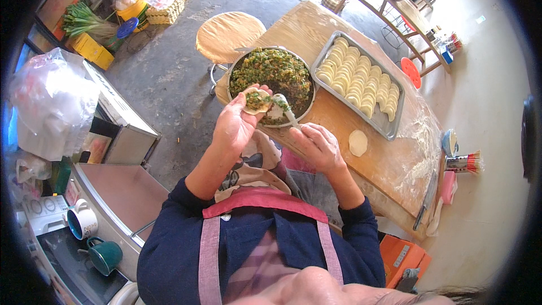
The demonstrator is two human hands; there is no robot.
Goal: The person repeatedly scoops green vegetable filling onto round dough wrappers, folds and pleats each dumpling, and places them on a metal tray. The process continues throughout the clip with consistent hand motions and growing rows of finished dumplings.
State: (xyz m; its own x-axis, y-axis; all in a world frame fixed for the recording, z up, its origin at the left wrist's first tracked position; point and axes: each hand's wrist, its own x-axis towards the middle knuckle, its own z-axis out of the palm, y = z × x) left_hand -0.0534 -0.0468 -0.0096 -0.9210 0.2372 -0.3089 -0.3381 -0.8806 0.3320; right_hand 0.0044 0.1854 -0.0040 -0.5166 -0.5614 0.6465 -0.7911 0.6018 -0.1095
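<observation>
My left hand (237, 120) cradles a round dough wrapper (254, 109) with green chopped filling on it, above the near left rim of a wide metal bowl. In my right hand (316, 144) is the handle of a pale spoon (284, 105), its head close beside the wrapper with bits of filling on it. The bowl (314, 101) holds a heap of chopped filling (275, 67), with a scooped-out hollow on the near side. Right of my right hand, one flat wrapper (358, 143) lies on the floured wooden board. Beyond it a metal tray (391, 133) carries rows of folded dumplings (360, 77).
A cloth-covered round stool (228, 36) stands left of the wooden table (296, 25). A long knife (427, 199) lies along the board's right edge. At left are a cabinet (123, 195), mugs (103, 256) and a bulky plastic bag (55, 101). Egg trays (165, 12) sit on the floor.
</observation>
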